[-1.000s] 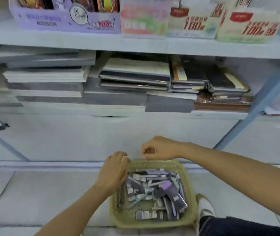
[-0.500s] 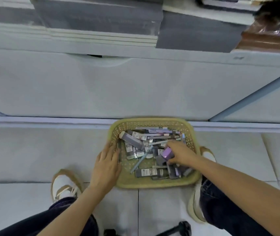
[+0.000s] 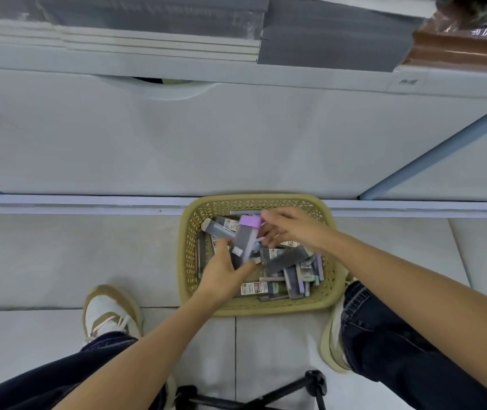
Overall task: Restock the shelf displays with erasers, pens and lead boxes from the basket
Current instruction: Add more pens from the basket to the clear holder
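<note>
On the tiled floor, hard against the bottom edge of the shelf unit, stands a yellow-green basket heaped with small grey packs. Over the basket's left half, the left hand has its grip pinched on the lower end of a grey lead box with a purple cap. The right hand curls just beside that cap; whether its grip pinches the box, I cannot tell.
</note>
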Demonstrator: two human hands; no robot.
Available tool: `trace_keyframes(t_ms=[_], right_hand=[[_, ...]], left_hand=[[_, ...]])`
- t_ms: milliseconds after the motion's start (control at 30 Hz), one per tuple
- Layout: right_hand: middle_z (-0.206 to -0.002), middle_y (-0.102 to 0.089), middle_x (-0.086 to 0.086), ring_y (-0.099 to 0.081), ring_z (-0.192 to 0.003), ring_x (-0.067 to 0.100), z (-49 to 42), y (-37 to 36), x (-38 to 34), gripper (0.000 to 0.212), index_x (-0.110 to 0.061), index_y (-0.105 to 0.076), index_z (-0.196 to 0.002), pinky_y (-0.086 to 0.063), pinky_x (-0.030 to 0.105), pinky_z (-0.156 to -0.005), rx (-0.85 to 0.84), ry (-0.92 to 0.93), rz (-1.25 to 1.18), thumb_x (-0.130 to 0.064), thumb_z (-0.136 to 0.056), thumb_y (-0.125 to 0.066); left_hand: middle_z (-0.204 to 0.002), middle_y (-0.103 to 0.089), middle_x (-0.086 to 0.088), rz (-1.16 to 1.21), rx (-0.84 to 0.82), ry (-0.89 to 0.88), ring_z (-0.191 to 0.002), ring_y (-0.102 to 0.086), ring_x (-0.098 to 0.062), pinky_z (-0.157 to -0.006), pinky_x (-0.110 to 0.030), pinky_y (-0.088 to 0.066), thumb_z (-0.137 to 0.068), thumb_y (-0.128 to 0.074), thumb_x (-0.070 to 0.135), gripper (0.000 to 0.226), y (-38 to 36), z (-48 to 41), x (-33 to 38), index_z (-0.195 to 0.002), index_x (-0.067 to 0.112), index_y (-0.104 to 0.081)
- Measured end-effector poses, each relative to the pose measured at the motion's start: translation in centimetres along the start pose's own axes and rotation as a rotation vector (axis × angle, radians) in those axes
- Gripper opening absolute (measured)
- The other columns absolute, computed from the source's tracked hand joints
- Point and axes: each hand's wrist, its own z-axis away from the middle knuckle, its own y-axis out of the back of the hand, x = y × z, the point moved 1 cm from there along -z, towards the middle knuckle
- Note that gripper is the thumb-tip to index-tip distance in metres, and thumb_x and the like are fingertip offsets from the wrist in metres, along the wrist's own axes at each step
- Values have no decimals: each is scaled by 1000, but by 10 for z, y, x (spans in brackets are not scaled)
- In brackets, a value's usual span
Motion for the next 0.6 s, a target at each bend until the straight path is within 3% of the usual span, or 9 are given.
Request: trace_keyframes(t_ms=[100,167,233,333,467,600], right_hand=[[-112,-68,-6,-64,-102,12,4,22,27,28,-19,-65,-118,-52,28,-90,68,6,560,-29,-92,-64],[-126,-60,-2,-56,-116,16,5,19,51,48,-19,-57,-130,-45,32,-100,1,-51,879,-30,-86,-72],[-130,-53,4,-51,-118,21,3,8,72,63,-16,-47,-138,-43,35,-100,-82,-97,1054,-30,-83,-74],[-127,-52,6,-52,-109,20,-3,-1,83,63,-14,-46,-134,-46,32,-91,-19,-90,1017,-26,-81,-76],[-138,-37,7,-37,-128,25,-6,-5,87,78,-13,-40,-139,-38,37,-103,213,95,1167,-31,-74,-81],[-133,-41,7,-40,-123,25,-12,-6,90,77,-12,-43,-132,-39,36,-102,301,29,1124,-40,-72,-81]], left_hand=[[-79,-52,2,165,-74,62,-61,-52,-8,-57,-25,-46,-96,-54,26,29,11,-5,-17,-118,20,-35],[-84,-56,-3,189,-102,87,-70,-55,-8,-63,-20,-47,-99,-51,30,22,18,-10,-25,-116,17,-50],[-98,-64,-8,175,-123,95,-87,-59,-15,-76,-23,-47,-98,-51,35,31,21,-13,-31,-115,12,-62],[-99,-70,-13,213,-69,56,-89,-62,-22,-84,-35,-49,-96,-58,28,26,27,-14,-37,-108,7,-68],[-98,-74,-1,261,-42,41,-96,-68,-25,-89,-43,-54,-93,-62,19,12,32,-15,-39,-103,20,-70],[-98,-73,-11,260,7,71,-98,-66,-37,-92,-53,-52,-94,-61,13,13,29,-15,-41,-103,12,-69]])
